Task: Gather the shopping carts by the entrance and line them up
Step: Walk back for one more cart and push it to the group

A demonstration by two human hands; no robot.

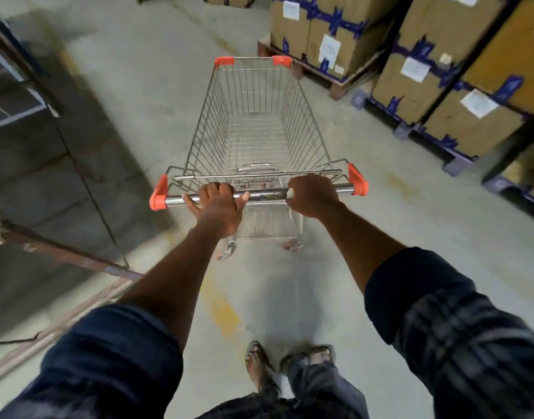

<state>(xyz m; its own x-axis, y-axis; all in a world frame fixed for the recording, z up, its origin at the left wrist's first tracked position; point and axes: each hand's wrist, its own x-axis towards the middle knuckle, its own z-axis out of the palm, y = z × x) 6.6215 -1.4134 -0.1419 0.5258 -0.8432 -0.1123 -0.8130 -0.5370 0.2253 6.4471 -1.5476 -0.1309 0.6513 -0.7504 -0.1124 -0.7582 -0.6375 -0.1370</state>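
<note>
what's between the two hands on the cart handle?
Head view: only a bare stretch of chrome handle bar; the left hand and right hand grip it apart from each other.

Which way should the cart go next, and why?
Probably roll the cart gently forward, steering a little left. The left hand and right hand both grip its handle bar, stacked boxes sit close by its front right corner, and bare floor lies ahead on the left.

Our arms reach forward, left hand [220,204] and right hand [312,195] curled knuckles-up round the cart handle [268,197].
</note>
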